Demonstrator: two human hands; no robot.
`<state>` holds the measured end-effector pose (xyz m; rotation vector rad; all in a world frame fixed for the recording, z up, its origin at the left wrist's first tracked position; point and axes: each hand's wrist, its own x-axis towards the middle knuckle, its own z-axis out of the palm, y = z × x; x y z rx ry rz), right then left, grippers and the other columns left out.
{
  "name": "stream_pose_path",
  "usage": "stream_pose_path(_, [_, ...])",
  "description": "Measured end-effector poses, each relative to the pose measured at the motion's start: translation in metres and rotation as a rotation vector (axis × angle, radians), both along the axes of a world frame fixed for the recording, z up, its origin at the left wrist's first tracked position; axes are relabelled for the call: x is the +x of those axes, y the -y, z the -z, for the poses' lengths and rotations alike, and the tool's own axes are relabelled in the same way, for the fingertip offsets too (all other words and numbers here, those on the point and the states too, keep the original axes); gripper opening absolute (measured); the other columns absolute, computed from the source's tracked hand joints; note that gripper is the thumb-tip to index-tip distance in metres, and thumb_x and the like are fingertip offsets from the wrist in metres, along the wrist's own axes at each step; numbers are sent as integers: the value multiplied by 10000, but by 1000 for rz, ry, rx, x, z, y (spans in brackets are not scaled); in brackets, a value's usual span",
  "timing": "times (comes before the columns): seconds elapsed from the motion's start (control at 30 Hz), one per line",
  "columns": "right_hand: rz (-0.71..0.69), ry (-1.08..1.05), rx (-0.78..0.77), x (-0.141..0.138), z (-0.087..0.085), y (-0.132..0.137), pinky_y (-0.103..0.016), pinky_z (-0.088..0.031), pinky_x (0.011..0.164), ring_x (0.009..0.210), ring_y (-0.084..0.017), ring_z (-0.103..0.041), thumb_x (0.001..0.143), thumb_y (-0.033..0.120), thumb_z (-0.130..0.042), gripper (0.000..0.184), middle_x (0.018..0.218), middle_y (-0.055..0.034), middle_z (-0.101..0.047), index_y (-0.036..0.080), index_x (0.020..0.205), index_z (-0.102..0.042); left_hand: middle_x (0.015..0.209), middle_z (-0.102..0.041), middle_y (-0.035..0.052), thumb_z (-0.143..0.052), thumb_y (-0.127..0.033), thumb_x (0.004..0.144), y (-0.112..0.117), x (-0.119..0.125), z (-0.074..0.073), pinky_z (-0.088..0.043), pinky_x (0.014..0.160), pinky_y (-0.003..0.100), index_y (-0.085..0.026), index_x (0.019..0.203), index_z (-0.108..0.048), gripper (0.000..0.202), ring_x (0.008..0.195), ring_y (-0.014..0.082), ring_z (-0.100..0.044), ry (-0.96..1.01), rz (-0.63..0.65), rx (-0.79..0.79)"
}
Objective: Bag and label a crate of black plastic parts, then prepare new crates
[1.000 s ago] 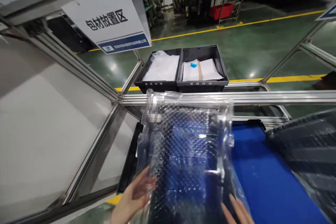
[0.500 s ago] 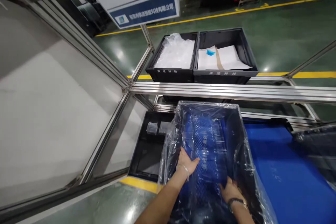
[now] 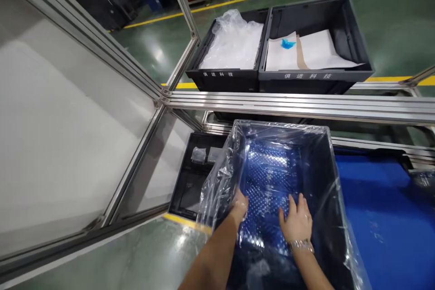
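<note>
Centrally, a dark bin (image 3: 321, 186) is being lined with clear plastic film (image 3: 219, 179), which is being draped over the rim and down the left side. Inside, bubble wrap (image 3: 270, 172) is being spread along the bottom, with blue being seen through it. On this wrap the right hand (image 3: 296, 221) is being laid palm down, its fingers being held wide apart; a bracelet (image 3: 302, 245) is being worn at the wrist. The left hand (image 3: 240, 204) is being held at the wrap's left edge, beside the bin's left wall; its fingers are being partly hidden, so whether film is being gripped cannot be told. To the left, a black tray (image 3: 185, 190) is being partly overlapped by the film. To the right, a blue surface (image 3: 380, 208) is being seen. Beyond a metal rail (image 3: 285, 103), 2 dark crates (image 3: 316, 81) are being filled partly with white packing material (image 3: 238, 43).
</note>
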<state>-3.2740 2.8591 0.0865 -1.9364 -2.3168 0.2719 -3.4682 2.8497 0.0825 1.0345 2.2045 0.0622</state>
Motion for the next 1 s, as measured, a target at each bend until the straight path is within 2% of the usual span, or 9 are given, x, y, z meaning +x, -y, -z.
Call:
stream_pose_path(0.13, [-6, 108, -159, 6, 60, -10, -503, -159, 1107, 1404, -327, -95, 867, 377, -364, 653, 1519, -201, -140, 65, 1431, -258, 1460, -192, 366, -469, -224, 841, 4, 6, 28, -193, 1138, 497, 120, 1397, -159, 724, 1384, 402, -203, -100, -143, -77])
stream_pose_path(0.27, [38, 133, -306, 3, 104, -21, -520, -169, 1088, 1389, -326, -140, 828, 330, -410, 723, 1481, -234, -222, 14, 1440, -191, 1561, 28, 166, -379, -169, 845, 32, 39, 39, -22, 1185, 474, -34, 1469, -83, 704, 1433, 290, 61, -156, 92, 122])
stream_pose_path(0.33, [62, 146, -308, -1, 106, -25, -524, -174, 1081, 1385, -341, -134, 841, 362, -409, 731, 1493, -242, -173, 13, 1442, -183, 1561, 12, 167, -436, -132, 786, 42, 44, 52, -11, 1185, 476, -18, 1462, -127, 751, 1431, 287, 82, -145, 181, 145])
stream_pose_path(0.5, [52, 138, -194, 4, 89, -16, -473, -127, 1117, 1409, -311, -38, 888, 491, -354, 714, 1548, -164, 25, 106, 1463, -178, 1550, -26, 210, -626, -195, 653, 36, 27, 101, -58, 1176, 470, 4, 1419, -266, 870, 1432, 332, 15, -64, 123, 4])
stream_pose_path(0.6, [67, 130, -285, 13, 97, -9, -509, -62, 1124, 1414, -308, 54, 867, 440, -411, 757, 1542, -194, -10, 48, 1461, -152, 1553, -3, 204, -657, -272, 656, 26, 26, 107, -67, 1174, 475, -21, 1392, -340, 839, 1431, 342, 33, -78, 108, 19])
stream_pose_path(0.7, [75, 99, -423, 15, 115, -16, -535, -34, 1121, 1411, -306, 99, 821, 389, -490, 812, 1542, -198, -28, 26, 1460, -144, 1542, -134, 213, -611, -281, 722, 23, 36, 72, -192, 1163, 443, -30, 1365, -391, 724, 1430, 334, -97, -9, 106, 74])
stream_pose_path(0.8, [105, 55, -466, 13, 110, -29, -557, -133, 1107, 1414, -339, -27, 789, 380, -541, 809, 1530, -212, -107, 34, 1445, -220, 1483, -337, 164, -517, -249, 815, 43, 41, 3, -284, 1138, 419, -102, 1330, -451, 539, 1387, 282, -281, 105, 161, 339])
stream_pose_path(0.9, [112, -8, -500, 22, 56, -26, -467, -321, 1063, 1332, -294, -332, 847, 407, -475, 605, 1446, -199, -350, 72, 1349, -427, 1517, -287, 72, -562, -227, 815, 101, 28, -58, -199, 1155, 515, -248, 1360, -406, 567, 1393, 280, -263, -55, 52, 682])
stream_pose_path(1.0, [14, -306, -324, 53, -26, 11, -351, -355, 1068, 1260, -191, -437, 892, 371, -432, 419, 1382, -101, -466, 172, 1247, -534, 1488, -346, 92, -622, -382, 789, 178, 4, -73, -192, 1156, 513, -230, 1377, -390, 650, 1381, 301, -287, 31, -372, 598])
